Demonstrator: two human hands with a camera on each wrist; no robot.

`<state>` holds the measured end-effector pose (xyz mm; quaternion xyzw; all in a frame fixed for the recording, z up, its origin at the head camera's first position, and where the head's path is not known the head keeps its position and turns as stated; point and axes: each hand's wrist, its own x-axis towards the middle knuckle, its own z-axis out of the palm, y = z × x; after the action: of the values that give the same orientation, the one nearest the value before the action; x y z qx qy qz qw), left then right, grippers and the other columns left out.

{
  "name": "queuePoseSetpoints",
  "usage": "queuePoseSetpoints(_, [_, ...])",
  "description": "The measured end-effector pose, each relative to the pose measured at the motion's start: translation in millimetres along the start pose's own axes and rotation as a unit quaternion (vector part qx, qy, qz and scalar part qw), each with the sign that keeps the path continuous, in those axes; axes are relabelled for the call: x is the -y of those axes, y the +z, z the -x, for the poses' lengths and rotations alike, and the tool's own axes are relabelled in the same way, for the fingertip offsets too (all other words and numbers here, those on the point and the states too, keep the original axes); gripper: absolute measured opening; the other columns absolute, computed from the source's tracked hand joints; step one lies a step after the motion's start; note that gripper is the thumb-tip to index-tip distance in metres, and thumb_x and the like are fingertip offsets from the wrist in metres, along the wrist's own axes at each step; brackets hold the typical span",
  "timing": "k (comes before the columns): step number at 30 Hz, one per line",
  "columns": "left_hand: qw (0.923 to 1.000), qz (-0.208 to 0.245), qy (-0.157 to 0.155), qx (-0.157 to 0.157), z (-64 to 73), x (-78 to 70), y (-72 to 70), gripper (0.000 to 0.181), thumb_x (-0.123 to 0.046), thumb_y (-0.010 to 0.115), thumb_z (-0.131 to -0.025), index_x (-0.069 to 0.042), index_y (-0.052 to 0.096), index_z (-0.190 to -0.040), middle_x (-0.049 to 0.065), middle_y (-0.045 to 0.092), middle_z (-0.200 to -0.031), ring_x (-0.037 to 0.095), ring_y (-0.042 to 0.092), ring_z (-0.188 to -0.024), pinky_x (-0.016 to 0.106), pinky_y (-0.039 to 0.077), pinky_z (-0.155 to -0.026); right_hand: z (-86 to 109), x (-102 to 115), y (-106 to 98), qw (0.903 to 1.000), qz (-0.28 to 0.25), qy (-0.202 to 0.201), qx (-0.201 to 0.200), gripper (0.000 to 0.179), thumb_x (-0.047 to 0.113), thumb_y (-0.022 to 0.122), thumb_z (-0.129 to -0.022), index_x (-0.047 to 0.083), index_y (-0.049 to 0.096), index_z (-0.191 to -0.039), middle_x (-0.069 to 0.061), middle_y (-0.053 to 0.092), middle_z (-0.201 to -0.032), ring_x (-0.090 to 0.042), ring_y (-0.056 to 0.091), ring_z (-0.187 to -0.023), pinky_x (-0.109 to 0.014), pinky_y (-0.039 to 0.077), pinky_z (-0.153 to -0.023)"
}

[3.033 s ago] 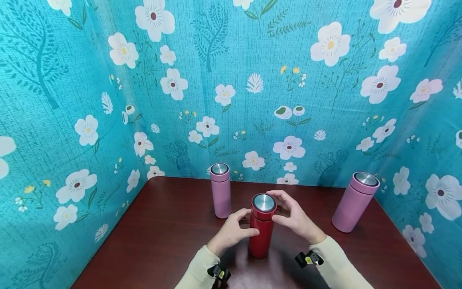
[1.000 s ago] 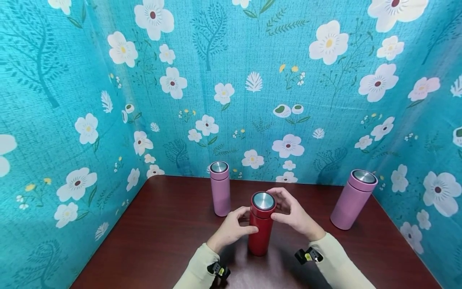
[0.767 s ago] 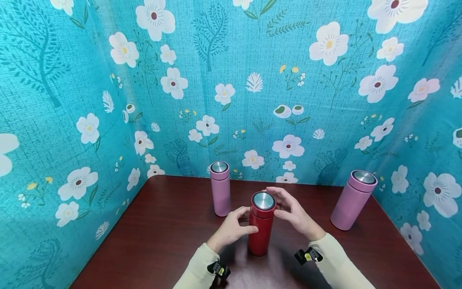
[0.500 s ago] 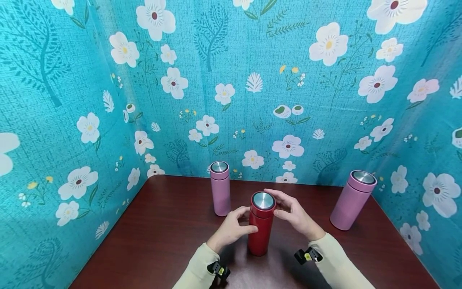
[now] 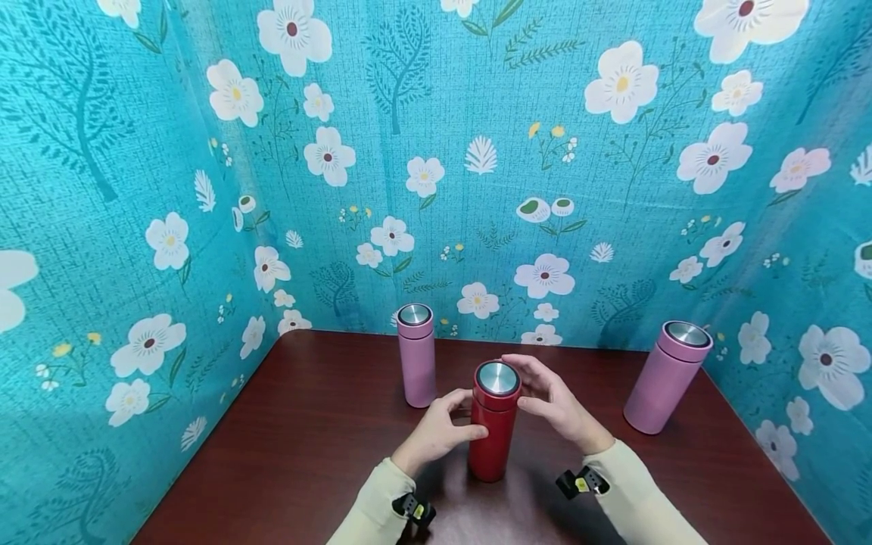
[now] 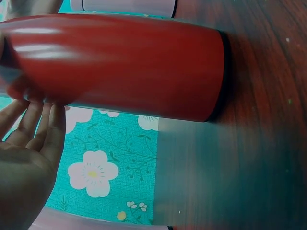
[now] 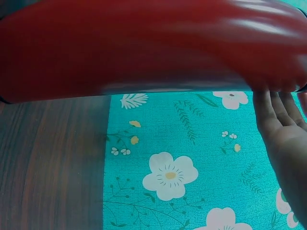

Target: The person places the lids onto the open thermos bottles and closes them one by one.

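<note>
A red thermos (image 5: 492,446) with a brushed-metal lid top (image 5: 498,378) stands upright on the table near the middle of the head view. My left hand (image 5: 437,433) grips its body, thumb across the front and fingers round the far left side. At lid height, my right hand (image 5: 552,401) holds the red lid from the right, thumb at the near edge and fingers behind it. Sideways in the left wrist view, the same body shows with left fingers (image 6: 36,124) against it. In the right wrist view, the right fingertips (image 7: 273,103) meet it near the lid end.
A lilac thermos (image 5: 418,363) stands behind and left of the red one. Another lilac thermos (image 5: 664,386) is at the right. Dark reddish-brown wood forms the table (image 5: 306,431). Teal flowered cloth (image 5: 450,189) encloses its back and sides.
The right thumb has drawn back from the lid's front to its right edge, while the fingers still reach behind. The left hand and the red thermos keep their place.
</note>
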<state>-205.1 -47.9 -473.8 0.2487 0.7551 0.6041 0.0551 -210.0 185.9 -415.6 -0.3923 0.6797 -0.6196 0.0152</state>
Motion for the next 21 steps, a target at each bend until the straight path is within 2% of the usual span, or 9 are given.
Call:
queuePoseSetpoints(6, [1.0,0.001,0.002,0.001,0.7,-0.6,0.1,0.05,-0.03,0.073,-0.082,-0.016,0.057,-0.127,-0.002,0.063,-0.114,0.018,0.057,-0.105,0.052,0.044,-0.092,0.3,-1.2,-0.5,0.9997,0.02,0.013,-0.001,0.062,0.007,0.059,-0.085,0.0,0.036,-0.142,-0.011,0.052,-0.132,-0.021,0.054,-0.115,-0.037,0.049,-0.088])
queuePoseSetpoints(12, [1.0,0.003,-0.007,0.001,1.0,-1.7,-0.3,0.049,-0.025,0.074,-0.082,-0.015,0.057,-0.127,0.0,0.063,-0.114,0.02,0.056,-0.107,0.048,0.045,-0.092,0.8,-1.8,-0.6,0.9994,0.03,0.018,-0.004,0.06,0.006,0.06,-0.085,0.001,0.038,-0.14,-0.013,0.053,-0.13,-0.023,0.055,-0.113,-0.038,0.05,-0.086])
queuePoseSetpoints(17, [1.0,0.004,-0.002,0.004,5.2,-22.1,-1.5,0.049,-0.02,0.073,-0.083,-0.007,0.056,-0.127,0.009,0.062,-0.115,0.027,0.056,-0.107,0.051,0.044,-0.092,0.5,-2.7,-1.0,0.9994,0.034,0.005,-0.007,0.059,0.005,0.061,-0.084,0.001,0.039,-0.138,-0.013,0.054,-0.129,-0.022,0.055,-0.114,-0.038,0.049,-0.088])
queuePoseSetpoints(20, [1.0,0.0,0.0,0.002,4.6,-20.3,-1.5,0.048,-0.024,0.073,-0.083,-0.011,0.057,-0.126,0.003,0.063,-0.114,0.022,0.057,-0.106,0.049,0.045,-0.092,0.3,-2.4,-1.0,0.9996,0.024,0.01,-0.011,0.058,0.004,0.063,-0.084,0.001,0.039,-0.137,-0.013,0.054,-0.129,-0.022,0.055,-0.114,-0.037,0.049,-0.088])
queuePoseSetpoints(21, [1.0,0.0,-0.001,0.001,3.3,-15.5,-1.2,0.048,-0.025,0.073,-0.083,-0.013,0.057,-0.126,0.001,0.063,-0.114,0.021,0.057,-0.106,0.049,0.045,-0.092,0.1,-2.0,-1.2,0.9997,0.02,0.009,-0.011,0.058,0.004,0.063,-0.084,0.001,0.039,-0.136,-0.013,0.054,-0.128,-0.022,0.055,-0.114,-0.037,0.049,-0.088])
